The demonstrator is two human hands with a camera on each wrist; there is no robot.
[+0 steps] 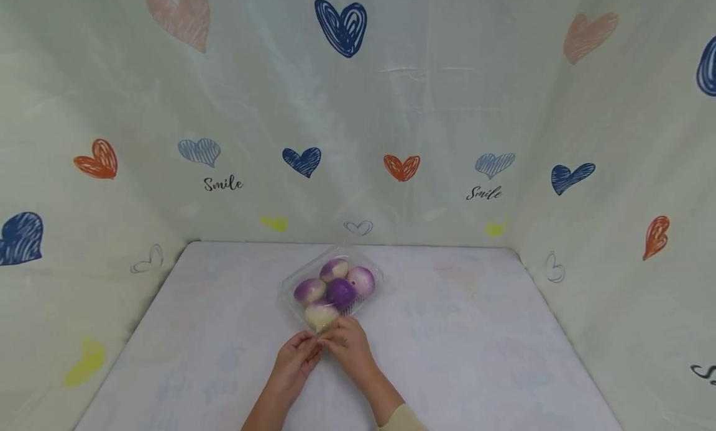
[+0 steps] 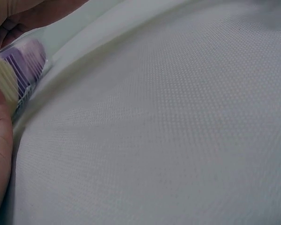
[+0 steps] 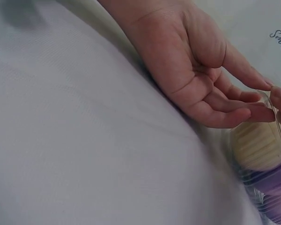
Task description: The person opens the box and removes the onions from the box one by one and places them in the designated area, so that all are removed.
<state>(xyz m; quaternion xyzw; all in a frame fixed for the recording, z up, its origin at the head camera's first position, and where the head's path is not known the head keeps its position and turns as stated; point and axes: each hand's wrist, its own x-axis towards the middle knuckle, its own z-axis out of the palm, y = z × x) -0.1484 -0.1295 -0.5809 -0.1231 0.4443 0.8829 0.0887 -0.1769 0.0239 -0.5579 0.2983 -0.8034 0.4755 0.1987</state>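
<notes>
A clear plastic clamshell box [image 1: 289, 280] sits tilted corner-on at the middle of the table. Inside lie several round vegetables, white and purple, one of them deep purple [image 1: 340, 293]; their exact kind is unclear. At the near corner of the box, my left hand [image 1: 295, 361] pinches the rim between thumb and fingers. Beside it, my right hand [image 1: 348, 348] pinches the same corner. The right wrist view catches the left hand [image 3: 178, 70] with its fingertips on the clear rim. Whether the lid is fully fastened cannot be made out.
The white tablecloth [image 1: 475, 344] covers the table and looks slightly wrinkled in the wrist views. Pale curtains printed with hearts [image 1: 401, 168] and the word "Smile" stand behind the table and along both sides.
</notes>
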